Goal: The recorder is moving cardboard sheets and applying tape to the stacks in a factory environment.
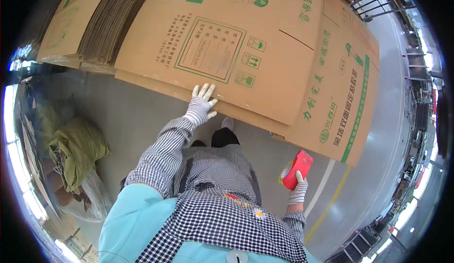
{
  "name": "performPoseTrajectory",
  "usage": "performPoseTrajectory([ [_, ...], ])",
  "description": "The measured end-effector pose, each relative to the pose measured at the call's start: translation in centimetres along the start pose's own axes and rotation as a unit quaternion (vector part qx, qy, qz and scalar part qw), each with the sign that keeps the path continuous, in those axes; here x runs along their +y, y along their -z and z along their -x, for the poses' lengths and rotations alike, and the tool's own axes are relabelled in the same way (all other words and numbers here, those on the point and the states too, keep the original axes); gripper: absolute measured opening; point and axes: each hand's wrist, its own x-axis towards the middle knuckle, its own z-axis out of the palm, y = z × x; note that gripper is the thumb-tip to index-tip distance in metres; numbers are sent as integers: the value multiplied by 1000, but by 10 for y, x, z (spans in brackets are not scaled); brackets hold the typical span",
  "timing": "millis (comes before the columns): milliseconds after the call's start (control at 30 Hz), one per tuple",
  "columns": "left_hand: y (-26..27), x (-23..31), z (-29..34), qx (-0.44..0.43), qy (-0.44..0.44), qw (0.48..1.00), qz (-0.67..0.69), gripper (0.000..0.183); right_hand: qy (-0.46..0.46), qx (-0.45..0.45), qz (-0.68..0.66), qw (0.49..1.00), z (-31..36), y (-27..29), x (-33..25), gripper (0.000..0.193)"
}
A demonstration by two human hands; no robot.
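A large flat cardboard box [269,93] with green print lies on top of a stack in front of me. My left hand [202,104], in a white striped glove, rests on its near edge with the fingers spread. Off to the right, my gloved right hand [298,189] is closed round a red tape dispenser [301,166]. A roll of yellowish tape [285,170] shows at the dispenser's left side. The dispenser is held up beside my body, apart from the cardboard.
Another cardboard sheet [347,88] sticks out on the right, beneath the top one. More flattened boxes [106,26] are stacked at the upper left. A green woven sack [80,149] and clear plastic lie on the floor at left. Yellow and white floor lines run at right.
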Motion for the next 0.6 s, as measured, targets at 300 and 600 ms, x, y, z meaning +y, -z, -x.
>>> performPoseTrajectory([
  [300, -53, 122, -98, -68, -168, 974, 133, 62, -114, -132, -131, 976, -27, -153, -100, 58],
  [600, 44, 26, -188, -266, 162, 407, 859, 84, -1, -375, 3, 927, -34, -320, -196, 67],
])
